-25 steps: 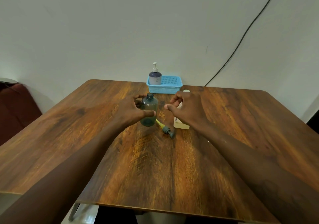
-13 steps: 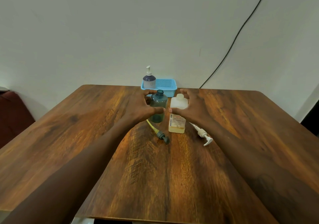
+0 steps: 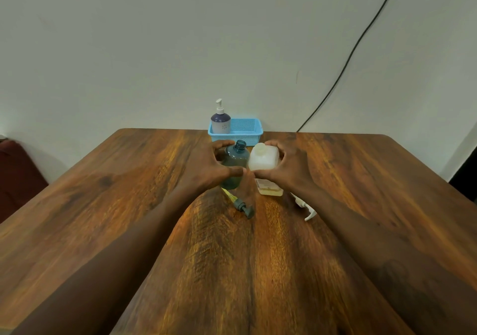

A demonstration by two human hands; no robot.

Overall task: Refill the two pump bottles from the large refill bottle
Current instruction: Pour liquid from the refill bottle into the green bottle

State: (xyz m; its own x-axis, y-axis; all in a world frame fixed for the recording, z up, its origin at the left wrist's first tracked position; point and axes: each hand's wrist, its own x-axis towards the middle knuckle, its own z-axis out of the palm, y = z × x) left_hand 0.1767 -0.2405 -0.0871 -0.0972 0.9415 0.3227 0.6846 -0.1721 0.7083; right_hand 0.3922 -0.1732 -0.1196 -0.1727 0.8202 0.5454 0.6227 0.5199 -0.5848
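left hand (image 3: 206, 164): wraps teal bottle (image 3: 233, 159), 11 o'clock
right hand (image 3: 289, 169): wraps white bottle (image 3: 264, 158), 1 o'clock
handling: likely light, slick; hold mid-body

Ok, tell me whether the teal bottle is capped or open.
Open. The teal bottle stands with a bare neck; a dark pump lies on the table in front.

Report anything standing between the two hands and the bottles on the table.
Nothing visible does. The left hand grips the teal bottle, the right hand the white bottle. The dark pump and the white pump lie on the table nearer the person, clear of both grips.
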